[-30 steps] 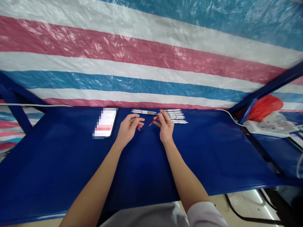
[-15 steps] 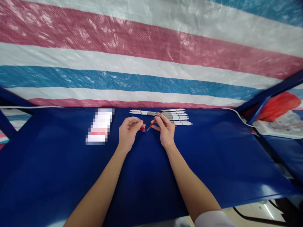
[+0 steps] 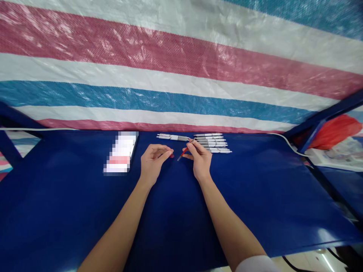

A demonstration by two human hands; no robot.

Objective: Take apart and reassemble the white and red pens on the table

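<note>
My left hand [image 3: 151,162] is closed in a pinch between thumb and fingertips. A small red piece [image 3: 172,155] peeks out at those fingertips, mostly hidden, so its kind is unclear. Across a short gap, my right hand [image 3: 202,162] pinches a thin red pen refill [image 3: 183,153], its pale end slanting down toward the left hand. Just beyond the right fingers lies a row of several white and grey pens [image 3: 212,144]. More white and grey pens [image 3: 172,137] rest behind the gap between the hands.
A phone-shaped thing with a blurred-out bright face [image 3: 120,153] lies on the blue tabletop [image 3: 85,211] to the left. Striped sheeting [image 3: 181,75] hangs behind the table. At far right, a red plastic bag [image 3: 337,130] sits beyond a blue frame bar, near a white cable.
Less of the red piece shows at my left fingertips. My hands stand slightly farther apart, the refill still in the right one. The whole view has shifted a little.
</note>
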